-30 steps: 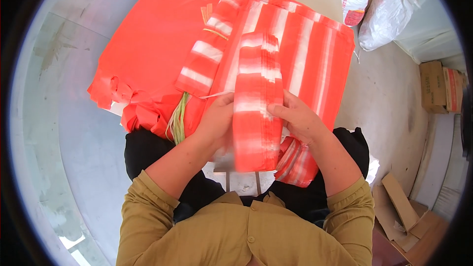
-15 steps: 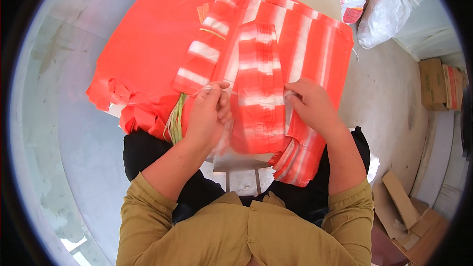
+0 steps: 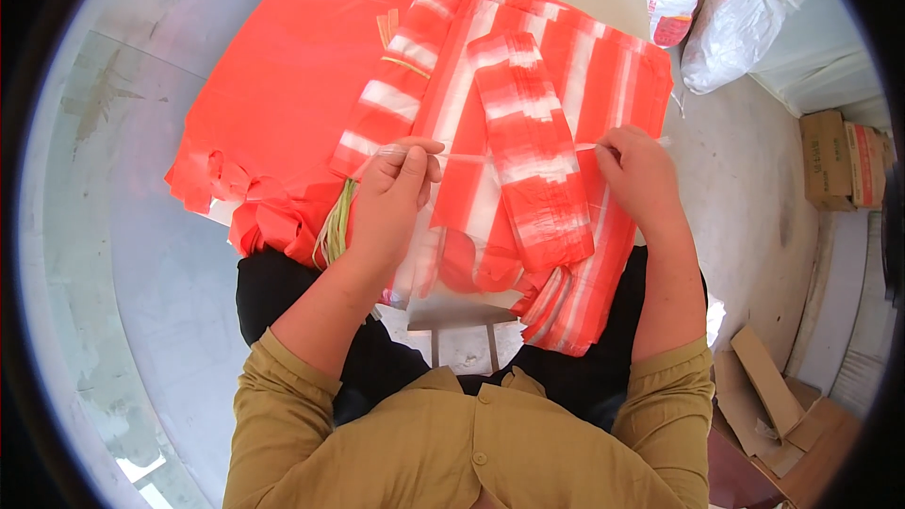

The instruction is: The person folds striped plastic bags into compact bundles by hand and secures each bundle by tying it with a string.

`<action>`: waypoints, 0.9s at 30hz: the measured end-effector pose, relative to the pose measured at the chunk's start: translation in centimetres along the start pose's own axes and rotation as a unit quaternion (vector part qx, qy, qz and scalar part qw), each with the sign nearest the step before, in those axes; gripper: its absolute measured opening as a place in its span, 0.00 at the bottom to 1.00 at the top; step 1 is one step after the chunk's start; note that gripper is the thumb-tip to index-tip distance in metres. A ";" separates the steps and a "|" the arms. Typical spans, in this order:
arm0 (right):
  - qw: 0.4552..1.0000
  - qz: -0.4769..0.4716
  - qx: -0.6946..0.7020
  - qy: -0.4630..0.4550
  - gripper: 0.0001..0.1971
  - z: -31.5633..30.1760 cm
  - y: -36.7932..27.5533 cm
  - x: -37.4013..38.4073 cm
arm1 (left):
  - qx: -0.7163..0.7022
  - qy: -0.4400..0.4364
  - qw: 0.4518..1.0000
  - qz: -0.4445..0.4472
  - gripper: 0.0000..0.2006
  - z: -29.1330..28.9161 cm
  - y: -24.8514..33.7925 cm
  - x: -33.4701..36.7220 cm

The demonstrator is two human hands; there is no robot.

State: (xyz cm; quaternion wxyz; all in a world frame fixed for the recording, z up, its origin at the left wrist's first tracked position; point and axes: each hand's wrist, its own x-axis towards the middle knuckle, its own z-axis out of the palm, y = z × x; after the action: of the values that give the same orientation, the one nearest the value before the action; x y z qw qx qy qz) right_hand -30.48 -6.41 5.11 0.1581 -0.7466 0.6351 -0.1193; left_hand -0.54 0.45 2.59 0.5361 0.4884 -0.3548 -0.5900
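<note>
A folded bundle of red-and-white striped thin plastic [image 3: 533, 155] lies tilted on a stack of similar striped plastic sheets [image 3: 617, 85]. A thin, pale, see-through strip [image 3: 468, 157] runs from hand to hand and passes at the bundle's middle, apparently beneath it. On the bundle's left, my left hand [image 3: 391, 187] pinches one end between thumb and fingers. My right hand [image 3: 643, 174] grips the other end on the right, and a short tail sticks out past its knuckles. Just left of the stack lies another striped bundle [image 3: 388, 99] with a yellowish band around it.
Plain red plastic sheets [image 3: 292, 66] are piled at the left, crumpled at their near corner. Yellow-green strands [image 3: 336, 226] hang over the near edge by my left forearm. White sacks [image 3: 740, 19] stand at the far right, cardboard boxes [image 3: 830, 160] along the right wall.
The striped bundle has shifted right and now leans over. My right hand has moved right and slightly up, drawing the strip out straight between both hands. My left hand has barely moved.
</note>
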 end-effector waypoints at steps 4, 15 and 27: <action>0.969 -0.077 0.229 -0.044 0.09 1.7 -0.2 -0.3 | 0.099 -0.008 0.992 0.082 0.12 0.7 0.6 -0.2; 0.998 -0.023 0.013 -0.057 0.08 0.0 -0.4 -0.4 | 0.152 0.057 0.984 0.075 0.10 0.4 0.8 0.0; 0.951 -0.164 0.136 0.223 0.03 -1.5 -0.4 -0.9 | 0.191 -0.038 0.954 0.229 0.04 0.1 0.2 2.1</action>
State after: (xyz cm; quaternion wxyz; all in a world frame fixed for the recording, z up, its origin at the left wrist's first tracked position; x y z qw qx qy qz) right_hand -30.80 -5.62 6.68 0.0912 -0.7661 0.5008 -0.3923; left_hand -0.44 -1.63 2.42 0.5395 0.4646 -0.5832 -0.3910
